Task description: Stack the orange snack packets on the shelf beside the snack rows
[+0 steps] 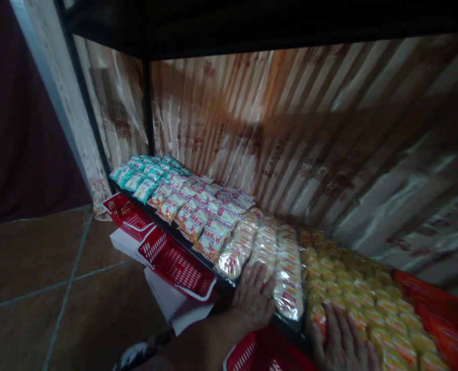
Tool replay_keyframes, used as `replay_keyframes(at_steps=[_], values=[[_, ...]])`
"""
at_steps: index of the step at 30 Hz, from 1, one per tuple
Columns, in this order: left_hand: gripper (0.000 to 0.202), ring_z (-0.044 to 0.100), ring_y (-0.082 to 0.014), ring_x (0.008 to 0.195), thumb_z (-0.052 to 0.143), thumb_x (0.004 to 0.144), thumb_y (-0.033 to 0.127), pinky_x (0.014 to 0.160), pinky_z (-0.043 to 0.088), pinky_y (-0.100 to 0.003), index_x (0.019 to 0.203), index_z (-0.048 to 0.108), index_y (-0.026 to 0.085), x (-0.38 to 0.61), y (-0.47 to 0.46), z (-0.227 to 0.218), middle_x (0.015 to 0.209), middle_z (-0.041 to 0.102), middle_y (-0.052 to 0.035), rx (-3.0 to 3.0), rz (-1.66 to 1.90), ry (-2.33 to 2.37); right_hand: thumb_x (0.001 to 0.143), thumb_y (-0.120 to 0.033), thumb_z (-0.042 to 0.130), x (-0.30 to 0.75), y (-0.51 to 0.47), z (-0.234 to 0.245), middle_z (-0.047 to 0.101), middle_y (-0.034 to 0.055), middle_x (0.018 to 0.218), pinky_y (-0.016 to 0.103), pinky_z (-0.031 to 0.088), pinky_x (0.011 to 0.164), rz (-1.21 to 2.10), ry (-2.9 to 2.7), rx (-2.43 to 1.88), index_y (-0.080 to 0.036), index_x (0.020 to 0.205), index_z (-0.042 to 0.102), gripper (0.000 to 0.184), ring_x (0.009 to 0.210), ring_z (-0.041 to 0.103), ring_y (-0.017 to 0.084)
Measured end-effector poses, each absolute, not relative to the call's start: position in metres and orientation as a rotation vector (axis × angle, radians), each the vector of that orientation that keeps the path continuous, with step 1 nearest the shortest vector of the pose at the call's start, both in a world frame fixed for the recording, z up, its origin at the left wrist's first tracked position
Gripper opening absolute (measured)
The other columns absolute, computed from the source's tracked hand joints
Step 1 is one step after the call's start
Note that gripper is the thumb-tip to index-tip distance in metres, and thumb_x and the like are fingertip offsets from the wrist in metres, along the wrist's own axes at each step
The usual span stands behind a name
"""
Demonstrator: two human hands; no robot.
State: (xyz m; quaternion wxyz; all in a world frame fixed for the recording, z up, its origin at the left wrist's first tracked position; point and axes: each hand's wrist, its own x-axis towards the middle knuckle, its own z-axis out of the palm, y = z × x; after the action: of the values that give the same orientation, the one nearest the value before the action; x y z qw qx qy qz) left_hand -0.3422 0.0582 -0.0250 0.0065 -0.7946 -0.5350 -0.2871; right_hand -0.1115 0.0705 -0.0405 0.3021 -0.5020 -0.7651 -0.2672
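Note:
My left hand [254,298] lies with its fingers stretched over the near end of a row of clear-wrapped, pale round packs [263,245]. To its right runs another row of these packs [288,275], printed with red and yellow labels. My right hand [342,342] rests with spread fingers on the front of the yellow, round-topped packs [352,291], which stand in several rows. Neither hand is wrapped round anything. Left of the pale packs lie white and orange snack bags [213,237] with striped edges, overlapping in rows.
Teal snack bags [146,188] fill the shelf's far left end, and red packages [437,314] lie at the right. Red plastic baskets [174,270] sit below the shelf's front edge. Wrinkled printed sheeting [309,129] backs the dark shelf frame [148,113]. Floor tiles [31,263] extend left.

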Motion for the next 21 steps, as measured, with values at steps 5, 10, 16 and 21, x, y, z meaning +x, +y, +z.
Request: replay_keyframes(at_steps=[5, 10, 16, 21], values=[[0.056, 0.011, -0.0271, 0.144, 0.028, 0.097, 0.042, 0.116, 0.015, -0.049, 0.147, 0.023, 0.017, -0.3400, 0.0612, -0.0293, 0.154, 0.024, -0.0123, -2.489, -0.895, -1.674, 0.092, -0.040, 0.037, -0.1187, 0.0650, -0.0352, 0.048, 0.0176, 0.139, 0.054, 0.034, 0.099, -0.777, -1.987, -1.449, -0.018, 0.149, 0.022, 0.063, 0.126, 0.045, 0.034], [0.058, 0.012, -0.0271, 0.144, 0.033, 0.096, 0.042, 0.116, 0.016, -0.049, 0.148, 0.023, 0.017, -0.3388, 0.0632, -0.0329, 0.155, 0.022, -0.0119, -2.471, -0.871, -1.679, 0.092, -0.037, 0.041, -0.1189, 0.0664, -0.0351, 0.048, 0.0164, 0.141, 0.052, 0.034, 0.101, -0.840, -1.996, -1.436, -0.018, 0.149, 0.022, 0.063, 0.126, 0.046, 0.033], [0.060, 0.012, -0.0278, 0.144, 0.032, 0.096, 0.041, 0.116, 0.017, -0.050, 0.149, 0.018, 0.016, -0.3387, 0.0652, -0.0349, 0.155, 0.020, -0.0121, -2.484, -0.891, -1.642, 0.092, -0.037, 0.040, -0.1195, 0.0655, -0.0353, 0.049, 0.0153, 0.140, 0.051, 0.034, 0.103, -0.864, -1.998, -1.484, -0.018, 0.148, 0.025, 0.061, 0.127, 0.046, 0.031], [0.059, 0.011, -0.0280, 0.144, 0.030, 0.096, 0.040, 0.116, 0.015, -0.049, 0.148, 0.019, 0.013, -0.3420, 0.0629, -0.0287, 0.156, 0.017, -0.0133, -2.517, -0.885, -1.657, 0.093, -0.038, 0.037, -0.1213, 0.0649, -0.0338, 0.048, 0.0168, 0.140, 0.053, 0.035, 0.102, -0.872, -1.995, -1.467, -0.015, 0.147, 0.027, 0.060, 0.127, 0.046, 0.032]])
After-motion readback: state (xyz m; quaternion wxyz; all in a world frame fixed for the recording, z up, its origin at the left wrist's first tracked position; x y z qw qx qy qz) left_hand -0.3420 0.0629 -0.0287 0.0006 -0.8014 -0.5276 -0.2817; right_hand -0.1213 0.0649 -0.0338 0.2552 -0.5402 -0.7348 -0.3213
